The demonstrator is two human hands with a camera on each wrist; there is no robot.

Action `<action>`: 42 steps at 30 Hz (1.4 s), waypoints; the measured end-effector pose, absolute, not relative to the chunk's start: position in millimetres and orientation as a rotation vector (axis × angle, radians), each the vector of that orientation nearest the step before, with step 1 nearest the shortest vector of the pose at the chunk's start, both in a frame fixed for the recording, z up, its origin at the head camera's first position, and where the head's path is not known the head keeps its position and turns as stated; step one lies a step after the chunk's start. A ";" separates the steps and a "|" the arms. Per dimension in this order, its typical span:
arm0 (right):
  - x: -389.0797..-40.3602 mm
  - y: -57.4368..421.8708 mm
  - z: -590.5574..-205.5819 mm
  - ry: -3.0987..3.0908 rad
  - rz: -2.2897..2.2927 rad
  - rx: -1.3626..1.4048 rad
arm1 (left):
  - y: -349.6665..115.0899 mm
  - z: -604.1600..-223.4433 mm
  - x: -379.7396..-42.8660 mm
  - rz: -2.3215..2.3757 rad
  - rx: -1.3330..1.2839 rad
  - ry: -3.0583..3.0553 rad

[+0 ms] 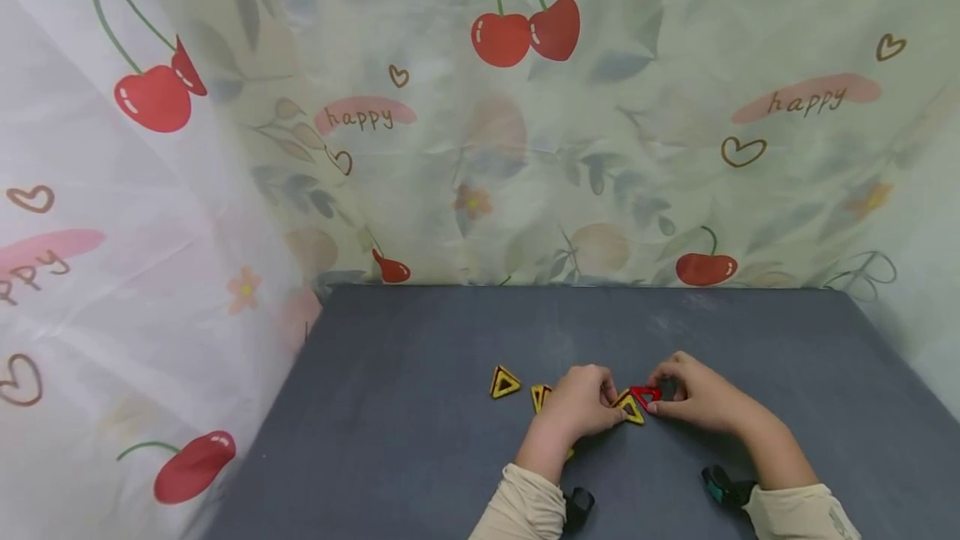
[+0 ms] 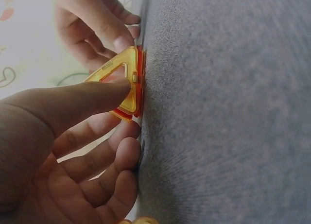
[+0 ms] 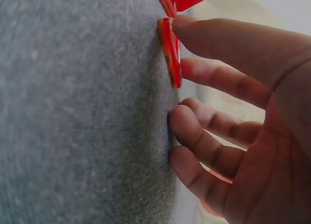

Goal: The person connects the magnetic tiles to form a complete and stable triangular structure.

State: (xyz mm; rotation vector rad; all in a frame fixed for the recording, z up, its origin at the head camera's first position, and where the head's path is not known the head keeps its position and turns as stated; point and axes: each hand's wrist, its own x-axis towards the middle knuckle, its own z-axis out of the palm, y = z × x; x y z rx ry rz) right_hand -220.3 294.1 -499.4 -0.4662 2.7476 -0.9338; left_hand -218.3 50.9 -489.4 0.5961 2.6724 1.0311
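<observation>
My left hand (image 1: 581, 402) pinches a yellow triangular magnetic tile (image 1: 635, 408). In the left wrist view the thumb presses on the face of this tile (image 2: 131, 63), and red edges show behind it. Just to the right, my right hand (image 1: 701, 394) holds a red triangular tile (image 1: 657, 394) between thumb and index finger, its other fingers loosely bent near the tabletop. Seen from the right wrist, the red tile (image 3: 171, 54) is close to edge-on, with more red pieces above it. The two tiles lie side by side; whether they touch cannot be told.
Left of my hands, a yellow triangular tile (image 1: 505, 382) lies on the dark grey table (image 1: 390, 440). Another yellow tile (image 1: 538, 397) is partly covered by my left hand, and a yellow bit (image 1: 570, 454) peeks out beside the wrist. A cherry-print curtain (image 1: 525, 148) stands behind.
</observation>
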 end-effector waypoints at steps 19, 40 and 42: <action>-217.3 297.3 -495.6 2.645 -1.032 -0.567 | 51.8 -488.9 -218.0 1.057 0.617 2.670; -215.5 287.3 -483.6 2.571 -1.106 -0.675 | 50.7 -491.3 -217.1 1.046 0.635 2.680; -215.2 285.8 -483.3 2.567 -1.111 -0.680 | 50.7 -491.7 -217.7 1.045 0.634 2.670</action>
